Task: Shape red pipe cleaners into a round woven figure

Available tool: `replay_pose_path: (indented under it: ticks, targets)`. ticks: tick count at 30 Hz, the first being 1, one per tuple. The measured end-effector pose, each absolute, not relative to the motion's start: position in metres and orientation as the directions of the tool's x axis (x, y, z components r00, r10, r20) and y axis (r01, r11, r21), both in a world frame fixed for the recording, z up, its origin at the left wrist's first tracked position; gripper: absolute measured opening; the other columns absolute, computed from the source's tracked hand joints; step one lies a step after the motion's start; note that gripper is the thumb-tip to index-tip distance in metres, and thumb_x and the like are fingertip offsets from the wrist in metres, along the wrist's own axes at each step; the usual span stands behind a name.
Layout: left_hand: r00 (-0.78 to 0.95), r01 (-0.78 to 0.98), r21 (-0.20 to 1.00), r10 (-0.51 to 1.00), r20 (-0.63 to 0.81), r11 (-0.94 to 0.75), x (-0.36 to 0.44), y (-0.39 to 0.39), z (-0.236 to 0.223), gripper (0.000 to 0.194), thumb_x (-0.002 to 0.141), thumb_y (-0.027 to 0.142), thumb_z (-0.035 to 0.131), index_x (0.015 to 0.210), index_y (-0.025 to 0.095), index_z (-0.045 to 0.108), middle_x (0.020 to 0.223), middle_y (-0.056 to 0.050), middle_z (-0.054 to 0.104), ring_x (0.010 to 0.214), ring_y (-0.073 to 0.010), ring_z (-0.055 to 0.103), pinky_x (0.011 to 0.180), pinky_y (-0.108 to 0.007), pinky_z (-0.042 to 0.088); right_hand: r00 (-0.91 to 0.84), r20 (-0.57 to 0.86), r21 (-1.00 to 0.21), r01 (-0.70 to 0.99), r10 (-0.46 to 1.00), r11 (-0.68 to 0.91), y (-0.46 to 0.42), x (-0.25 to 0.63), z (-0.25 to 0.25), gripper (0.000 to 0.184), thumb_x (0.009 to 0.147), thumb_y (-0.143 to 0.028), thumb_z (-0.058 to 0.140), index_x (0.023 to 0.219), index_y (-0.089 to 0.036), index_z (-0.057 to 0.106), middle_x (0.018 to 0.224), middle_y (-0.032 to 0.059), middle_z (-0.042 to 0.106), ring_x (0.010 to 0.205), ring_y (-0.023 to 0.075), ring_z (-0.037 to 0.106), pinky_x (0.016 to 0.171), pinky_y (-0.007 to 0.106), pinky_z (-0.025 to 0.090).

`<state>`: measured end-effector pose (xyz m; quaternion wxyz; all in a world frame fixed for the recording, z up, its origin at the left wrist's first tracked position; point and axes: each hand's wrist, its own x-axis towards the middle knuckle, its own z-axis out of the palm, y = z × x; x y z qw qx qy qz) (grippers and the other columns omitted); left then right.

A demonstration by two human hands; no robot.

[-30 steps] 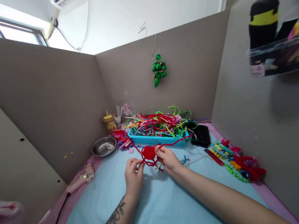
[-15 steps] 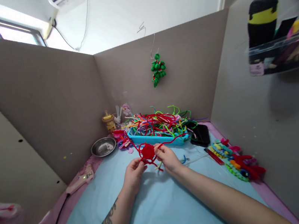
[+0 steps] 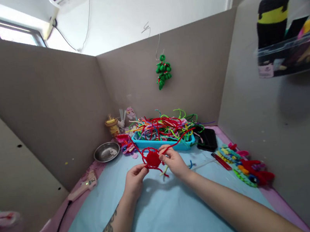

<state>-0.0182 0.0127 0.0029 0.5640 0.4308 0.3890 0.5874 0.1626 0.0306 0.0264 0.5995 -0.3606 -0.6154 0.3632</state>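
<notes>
Left hand: the left hand (image 3: 133, 179) is pinching the lower left edge of a red pipe-cleaner coil (image 3: 152, 158) between thumb and fingertips, the other fingers curling in loosely.
Right hand: the right hand (image 3: 174, 162) is closing thumb and forefinger on the coil's right side, where a loose red strand (image 3: 181, 137) is running up and to the right toward the tray.
Coil: the red pipe-cleaner coil is hanging between the two hands just above the tabletop, a dense round centre with an open loop arching over its top and short red ends sticking out below.
Tabletop: a light blue sheet (image 3: 165, 220) is covering the tabletop, with a pink border showing at the left and right edges.
Tray: a turquoise tray (image 3: 162, 143) is sitting just behind the hands, heaped with mixed pipe cleaners (image 3: 165, 124) in red, green, yellow and pink.
Left side: a metal bowl (image 3: 107, 152) is standing near the partition, and a pink glue gun (image 3: 83, 186) is lying in front of it with its black cord trailing toward the near edge.
Right side: a black case (image 3: 207, 139) is lying beside the tray; finished bright pieces (image 3: 248, 172) are lying along the right edge.
Back wall: a green pipe-cleaner ornament (image 3: 163, 71) is hanging from a wire hook on the partition.
</notes>
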Motion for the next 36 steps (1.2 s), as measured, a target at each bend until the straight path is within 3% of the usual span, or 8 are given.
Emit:
replay_pose_path:
  ticks: [9, 14, 24, 29, 32, 36]
  targets:
    - [0.029, -0.418, 0.902, 0.992, 0.126, -0.103, -0.016, 0.012, 0.008, 0.026, 0.055, 0.022, 0.079, 0.068, 0.014, 0.058, 0.065, 0.001, 0.065, 0.063, -0.0100, 0.057, 0.067, -0.022, 0.042, -0.047, 0.441, -0.897, -0.046, 0.896, 0.439, 0.028, 0.160, 0.026, 0.028, 0.073, -0.046, 0.060, 0.074, -0.018, 0.061, 0.102, 0.0078, 0.048, 0.091, 0.0190, 0.050, 0.069, 0.027, 0.045]
    - [0.060, -0.453, 0.883, 0.984, 0.168, -0.124, -0.015, 0.011, 0.010, 0.031, 0.061, 0.021, 0.076, 0.077, 0.016, 0.050, 0.070, 0.001, 0.065, 0.064, -0.0095, 0.058, 0.066, -0.021, 0.041, -0.054, 0.394, -0.917, -0.092, 0.918, 0.388, 0.029, 0.159, 0.024, 0.029, 0.071, -0.046, 0.061, 0.074, -0.018, 0.062, 0.103, 0.0071, 0.049, 0.082, 0.0167, 0.050, 0.065, 0.027, 0.043]
    - [0.043, -0.487, 0.871, 0.994, 0.097, -0.064, -0.018, 0.013, 0.009, 0.036, 0.058, 0.019, 0.076, 0.083, 0.017, 0.049, 0.066, 0.002, 0.064, 0.061, -0.0092, 0.059, 0.063, -0.019, 0.041, -0.098, 0.265, -0.928, -0.295, 0.959, 0.226, 0.032, 0.156, 0.021, 0.028, 0.065, -0.044, 0.067, 0.065, -0.016, 0.062, 0.096, 0.0040, 0.054, 0.061, 0.0090, 0.043, 0.054, 0.024, 0.034]
    - [0.080, -0.530, 0.847, 0.997, -0.001, 0.043, -0.021, 0.016, 0.006, 0.039, 0.057, 0.017, 0.077, 0.084, 0.017, 0.049, 0.070, 0.002, 0.064, 0.066, -0.0108, 0.061, 0.066, -0.021, 0.045, -0.138, 0.176, -0.943, -0.308, 0.975, 0.127, 0.035, 0.154, 0.017, 0.032, 0.064, -0.046, 0.067, 0.072, -0.016, 0.063, 0.074, 0.0007, 0.057, 0.051, 0.0072, 0.037, 0.049, 0.023, 0.028]
    - [0.135, -0.522, 0.844, 0.989, -0.065, 0.127, -0.021, 0.014, 0.005, 0.038, 0.057, 0.017, 0.078, 0.085, 0.017, 0.051, 0.071, 0.001, 0.064, 0.065, -0.0103, 0.061, 0.066, -0.021, 0.046, -0.081, 0.128, -0.953, -0.287, 0.988, 0.100, 0.038, 0.152, 0.012, 0.036, 0.063, -0.051, 0.066, 0.072, -0.016, 0.060, 0.056, -0.0031, 0.051, 0.047, 0.0074, 0.033, 0.047, 0.022, 0.026]
    - [0.159, -0.476, 0.867, 0.984, -0.082, 0.149, -0.019, 0.013, 0.005, 0.034, 0.059, 0.020, 0.077, 0.081, 0.016, 0.052, 0.075, -0.001, 0.065, 0.067, -0.0103, 0.061, 0.066, -0.021, 0.046, -0.017, 0.091, -0.959, -0.272, 0.996, 0.083, 0.040, 0.150, 0.007, 0.039, 0.063, -0.054, 0.065, 0.064, -0.017, 0.055, 0.048, -0.0052, 0.044, 0.044, 0.0077, 0.032, 0.045, 0.022, 0.025]
